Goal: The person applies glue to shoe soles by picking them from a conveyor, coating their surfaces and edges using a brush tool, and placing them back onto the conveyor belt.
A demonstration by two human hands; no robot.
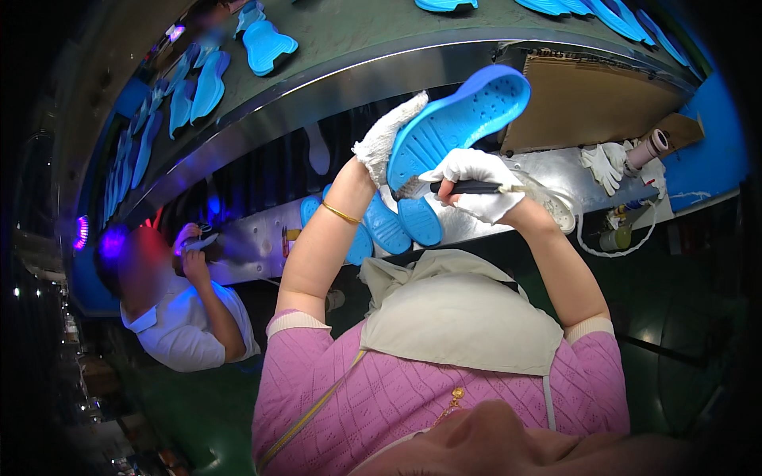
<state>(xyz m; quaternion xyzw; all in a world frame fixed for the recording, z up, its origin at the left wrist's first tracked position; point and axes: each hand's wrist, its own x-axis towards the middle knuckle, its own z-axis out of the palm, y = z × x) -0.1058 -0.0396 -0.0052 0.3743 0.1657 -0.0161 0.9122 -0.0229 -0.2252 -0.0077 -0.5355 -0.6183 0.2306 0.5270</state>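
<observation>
My left hand point(389, 135), in a white knit glove, holds a bright blue shoe sole point(468, 111) up over the bench. The sole is tilted, its pitted, ribbed face toward me. In a white glove with a bare finger and thumb tip, my right hand point(480, 178) grips a brush point(470, 188) by its dark handle. The brush's bristles are at the lower end of the sole and seem to touch its edge. Below lie more blue soles point(387, 226) on the metal bench point(258, 238), close to my apron.
Beyond the bench runs a green belt point(357, 28) with a metal edge, carrying several blue soles point(270, 46). Cardboard point(591, 99) stands at right, near spare white gloves point(605, 166) and a pinkish tube point(647, 151). A co-worker point(186, 317) sits at left, handling something small.
</observation>
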